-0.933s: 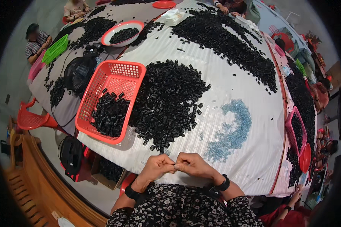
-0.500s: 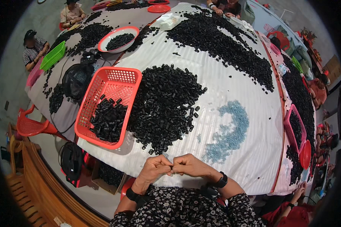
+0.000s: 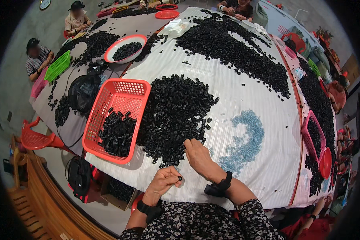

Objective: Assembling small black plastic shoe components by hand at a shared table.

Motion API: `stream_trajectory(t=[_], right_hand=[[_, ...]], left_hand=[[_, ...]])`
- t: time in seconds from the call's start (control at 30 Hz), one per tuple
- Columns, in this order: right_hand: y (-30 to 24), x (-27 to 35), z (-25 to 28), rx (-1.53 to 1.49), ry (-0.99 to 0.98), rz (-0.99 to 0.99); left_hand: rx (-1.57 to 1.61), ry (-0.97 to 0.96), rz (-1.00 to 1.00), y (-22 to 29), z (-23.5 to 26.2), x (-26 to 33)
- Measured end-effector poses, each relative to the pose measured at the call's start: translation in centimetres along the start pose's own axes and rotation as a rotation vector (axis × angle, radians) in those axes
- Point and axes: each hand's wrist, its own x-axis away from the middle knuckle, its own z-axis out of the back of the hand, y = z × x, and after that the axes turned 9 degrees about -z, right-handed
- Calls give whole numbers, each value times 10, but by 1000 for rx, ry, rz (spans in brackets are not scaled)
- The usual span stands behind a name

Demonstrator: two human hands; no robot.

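My left hand (image 3: pixel 162 183) is closed, pinching a small black plastic cap (image 3: pixel 180 178) between thumb and finger, low over the near edge of the white cloth. Further forward, my right hand (image 3: pixel 200 159) has its fingers curled together at the near right edge of a big pile of black plastic caps (image 3: pixel 174 114); its fingertips are hidden, so whatever they hold does not show. To the right of that hand lies a curved heap of small clear bluish pieces (image 3: pixel 248 148). A red plastic basket (image 3: pixel 136 86), partly filled with similar black caps (image 3: pixel 118 134), stands left of the pile.
A second long heap of black caps (image 3: pixel 232 50) spreads across the far table. At the back left stand a red-rimmed white basin (image 3: pixel 143 39), a black bag (image 3: pixel 83 91) and a green basket (image 3: pixel 59 66). A pink basket (image 3: pixel 322 150) lies on the right. Other people sit around the table.
My hands were together, fingertips touching. My right hand has moved forward to the pile's edge, while the left stays near me with the black cap now visible. The view has tilted slightly.
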Motion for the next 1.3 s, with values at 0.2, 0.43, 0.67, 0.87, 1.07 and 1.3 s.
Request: stream_trajectory(t=[0.2,0.43,0.67,0.87,1.07,1.3], right_hand=[[1,5,2,-91,41,44],[6,16,10,-496,60,9],[5,20,21,-657,-60,-204],[4,25,21,-668,-72,-108],[5,25,22,-723,-135,-115],[6,27,21,-1109,-399,-335]], left_hand=[[-27,-2,20,-1,0,-1],[-32,44,19,2,-5,0],[16,-12,-1,-1,-4,-1],[-61,58,-10,1,-13,1],[-146,178,-29,7,-27,1],[-342,284,-119,17,-35,-18]])
